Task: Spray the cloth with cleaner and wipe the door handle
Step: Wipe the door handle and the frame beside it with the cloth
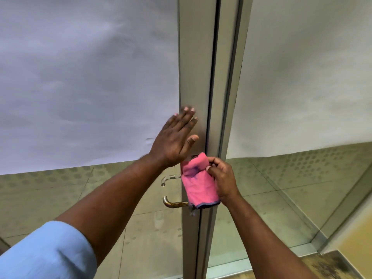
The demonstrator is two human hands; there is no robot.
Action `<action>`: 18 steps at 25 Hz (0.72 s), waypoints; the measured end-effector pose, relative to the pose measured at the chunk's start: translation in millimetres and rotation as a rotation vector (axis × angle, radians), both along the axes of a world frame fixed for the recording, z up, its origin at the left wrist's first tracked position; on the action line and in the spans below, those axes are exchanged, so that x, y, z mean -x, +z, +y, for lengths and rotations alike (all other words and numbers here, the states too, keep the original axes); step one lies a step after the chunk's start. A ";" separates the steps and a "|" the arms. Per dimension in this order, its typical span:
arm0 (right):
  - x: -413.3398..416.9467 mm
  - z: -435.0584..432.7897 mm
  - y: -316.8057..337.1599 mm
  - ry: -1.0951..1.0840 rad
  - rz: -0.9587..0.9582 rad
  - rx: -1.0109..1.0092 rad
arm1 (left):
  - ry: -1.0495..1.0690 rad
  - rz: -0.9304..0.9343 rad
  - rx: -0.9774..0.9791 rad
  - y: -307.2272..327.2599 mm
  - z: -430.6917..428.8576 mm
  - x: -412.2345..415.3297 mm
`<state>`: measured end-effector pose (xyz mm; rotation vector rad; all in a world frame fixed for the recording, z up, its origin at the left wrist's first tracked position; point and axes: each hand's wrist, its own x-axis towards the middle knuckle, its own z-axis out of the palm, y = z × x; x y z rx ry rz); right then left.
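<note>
A pink cloth (198, 182) with a dark hem is gripped in my right hand (223, 178) and pressed against the metal door frame (198, 77), where it covers the base of the door handle. The curved metal door handle (173, 203) sticks out to the left below the cloth, and a second lever (167, 180) shows through the glass above it. My left hand (175, 137) lies flat with fingers spread on the door frame and glass, just above the cloth. No spray bottle is in view.
The glass door (90, 77) is covered by frosted film in its upper part; a second glazed panel (302, 77) stands to the right. Tiled floor (141, 238) shows through the lower glass. A wall corner (354, 238) stands at the lower right.
</note>
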<state>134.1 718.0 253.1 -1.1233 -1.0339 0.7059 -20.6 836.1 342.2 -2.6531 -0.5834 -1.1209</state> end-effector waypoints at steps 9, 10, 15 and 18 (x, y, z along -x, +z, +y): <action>-3.4 -18.9 51.8 0.103 0.078 0.003 | -0.170 0.170 0.913 29.7 -49.7 16.1; -4.8 -21.8 54.4 0.089 0.060 0.004 | -0.160 0.141 0.931 31.5 -49.5 19.1; -4.7 -34.7 50.6 0.006 0.090 0.021 | -0.130 -0.252 1.014 37.6 -56.8 31.8; 4.4 -41.3 42.5 0.011 0.327 0.001 | -0.111 -0.466 1.098 35.6 -62.7 32.2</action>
